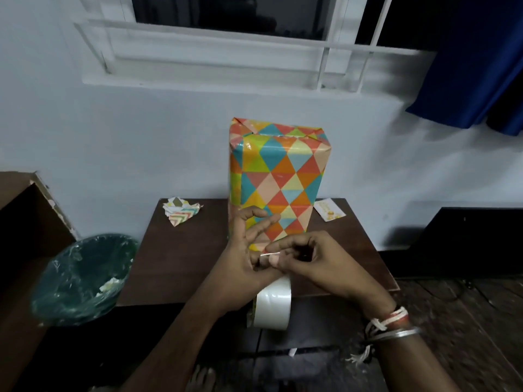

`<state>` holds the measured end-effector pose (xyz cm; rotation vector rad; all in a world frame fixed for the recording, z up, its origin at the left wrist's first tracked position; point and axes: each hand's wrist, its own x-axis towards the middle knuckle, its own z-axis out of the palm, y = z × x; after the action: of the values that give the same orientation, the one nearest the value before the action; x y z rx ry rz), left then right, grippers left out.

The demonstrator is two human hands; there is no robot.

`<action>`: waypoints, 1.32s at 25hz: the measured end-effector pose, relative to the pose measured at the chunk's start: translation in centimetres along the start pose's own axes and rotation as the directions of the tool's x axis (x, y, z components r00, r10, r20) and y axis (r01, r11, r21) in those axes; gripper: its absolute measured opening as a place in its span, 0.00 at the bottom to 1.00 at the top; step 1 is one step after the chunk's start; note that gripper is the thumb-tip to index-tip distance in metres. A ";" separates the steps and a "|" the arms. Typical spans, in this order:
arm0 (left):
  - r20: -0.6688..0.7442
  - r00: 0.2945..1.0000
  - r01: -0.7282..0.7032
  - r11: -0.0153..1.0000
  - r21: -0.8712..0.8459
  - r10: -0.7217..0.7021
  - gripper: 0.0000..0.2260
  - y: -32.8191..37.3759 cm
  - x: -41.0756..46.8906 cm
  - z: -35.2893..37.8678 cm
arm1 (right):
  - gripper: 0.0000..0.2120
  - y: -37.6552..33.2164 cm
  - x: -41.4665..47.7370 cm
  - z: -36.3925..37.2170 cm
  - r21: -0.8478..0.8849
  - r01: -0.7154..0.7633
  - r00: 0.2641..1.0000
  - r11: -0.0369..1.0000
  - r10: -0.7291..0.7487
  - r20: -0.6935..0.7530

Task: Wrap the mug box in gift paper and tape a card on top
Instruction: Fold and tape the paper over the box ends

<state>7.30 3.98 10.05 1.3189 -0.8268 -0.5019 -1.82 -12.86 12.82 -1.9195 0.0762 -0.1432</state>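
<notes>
Centrally, left hand (243, 257) and right hand (314, 263) pinch a thin clear tape strip (269, 253), grips closed, above its glossy white tape roll (273, 305).

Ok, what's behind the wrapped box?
A white card lies on the table behind the wrapped box, at its right edge. The box covers whatever lies directly behind it, maybe part of the card.

place: home rm | barred window (226, 12); blue curtain (475, 66); lined bin (82, 278)
</notes>
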 end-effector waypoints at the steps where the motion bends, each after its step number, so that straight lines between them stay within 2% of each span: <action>1: 0.000 1.000 0.017 0.999 0.028 -0.017 0.34 -0.4 0.2 -0.1 | 0.07 0.4 0.1 -0.1 0.010 0.003 1.000 1.000 -0.002 -0.022; 5: 0.017 0.992 0.122 0.988 0.095 -0.124 0.31 -1.4 0.8 -0.1 | 0.01 1.5 0.4 0.6 -0.123 0.068 0.982 0.990 -0.088 -0.168; 10: 0.113 0.963 0.230 0.965 0.123 -0.244 0.26 -1.9 1.1 0.3 | 0.03 2.2 -0.1 0.9 -0.310 0.143 0.920 0.940 -0.242 -0.308; 13: 0.081 0.966 0.233 0.962 0.140 -0.245 0.26 -3.0 1.2 0.5 | 0.04 2.2 -0.4 1.2 -0.442 0.199 0.873 0.875 -0.363 -0.326; 18: 0.039 0.953 0.298 0.950 0.091 -0.302 0.26 -3.7 1.7 0.7 | 0.03 2.5 -0.5 1.2 -0.489 0.199 0.793 0.849 -0.433 -0.429; 20: 0.051 0.934 0.351 0.935 0.057 -0.354 0.27 -3.5 1.6 0.9 | 0.03 2.4 -0.3 0.9 -0.476 0.185 0.796 0.860 -0.415 -0.441; 24: 0.037 0.961 0.273 0.961 0.041 -0.275 0.31 -3.4 1.5 0.8 | 0.03 2.8 0.5 0.1 -0.355 0.109 0.868 0.928 -0.263 -0.422; 27: 0.061 0.965 0.253 0.967 0.019 -0.254 0.38 -3.4 1.5 0.7 | 0.02 3.5 0.8 -0.4 -0.265 0.063 0.904 0.962 -0.167 -0.393; 33: 0.050 0.947 0.321 0.946 -0.045 -0.319 0.47 -3.7 1.6 0.7 | 0.03 3.6 0.8 -0.1 -0.302 0.010 0.895 0.953 -0.143 -0.421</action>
<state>8.20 1.61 6.89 1.4044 -0.6301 -0.8054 -0.96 -14.29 9.49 -2.1544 0.3413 -0.6543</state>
